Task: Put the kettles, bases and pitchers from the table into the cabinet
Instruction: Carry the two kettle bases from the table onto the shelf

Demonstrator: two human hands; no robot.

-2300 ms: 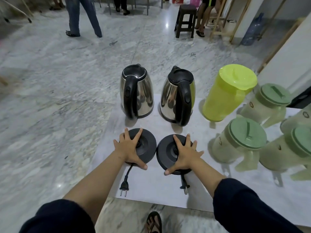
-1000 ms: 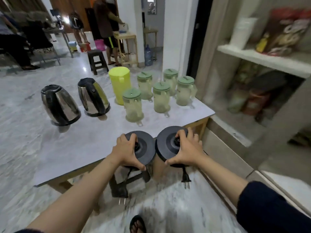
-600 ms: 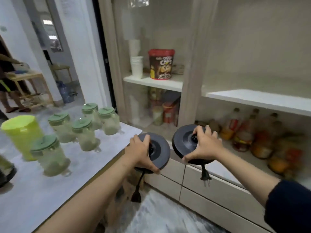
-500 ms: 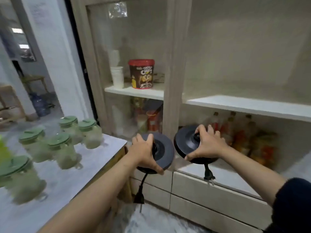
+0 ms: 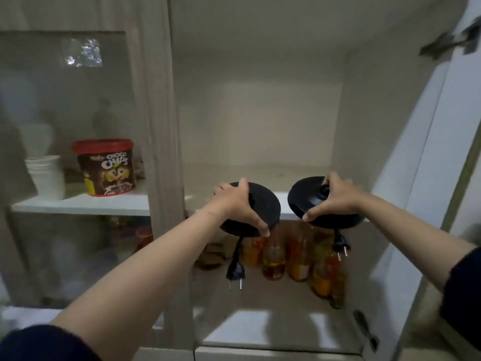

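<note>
I hold two round black kettle bases in front of the open cabinet. My left hand (image 5: 235, 204) grips the left base (image 5: 263, 207), whose cord and plug (image 5: 235, 272) dangle below. My right hand (image 5: 335, 198) grips the right base (image 5: 304, 196), with its plug (image 5: 341, 247) hanging under it. Both bases are tilted and held at the front edge of the white middle shelf (image 5: 283, 201), above the lower compartment. The kettles, pitchers and table are out of view.
Several bottles (image 5: 299, 261) of orange liquid stand on the lower shelf. Behind the glass door on the left are a Choco Chips tub (image 5: 105, 166) and stacked white cups (image 5: 46, 175). The cabinet's right door (image 5: 426, 152) stands open. A wooden post (image 5: 161, 126) divides the sections.
I lifted both bases off the table, turned right to the cabinet, and raised them from lower-shelf height up to the edge of the middle shelf.
</note>
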